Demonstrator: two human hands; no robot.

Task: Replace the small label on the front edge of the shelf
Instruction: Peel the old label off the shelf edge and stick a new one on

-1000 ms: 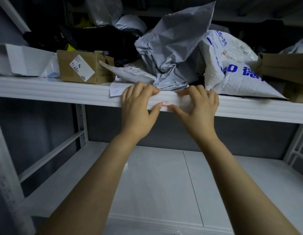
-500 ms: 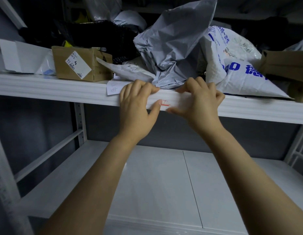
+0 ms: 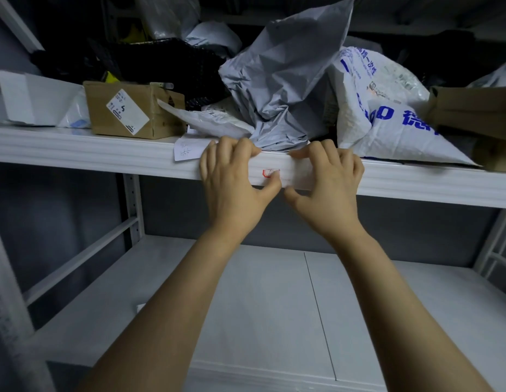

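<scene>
A small white label [image 3: 270,174] with red marks lies flat against the front edge of the white upper shelf [image 3: 90,157]. My left hand [image 3: 232,179] curls its fingers over the shelf's top, its thumb pressing on the label's lower left. My right hand [image 3: 328,179] hooks over the edge just to the right, covering the label's right part, thumb under the edge. A second white paper slip [image 3: 186,149] with handwriting hangs over the edge left of my left hand.
On the upper shelf stand a cardboard box [image 3: 133,111] with a sticker, a crumpled grey mailer bag [image 3: 277,83], a white bag with blue print [image 3: 387,114] and a brown box [image 3: 478,117] at right. The white lower shelf [image 3: 260,301] spreads below my forearms.
My right thumb has dropped from the label's face to below the shelf edge. More of the red mark shows between my hands. Both hands stay on the edge.
</scene>
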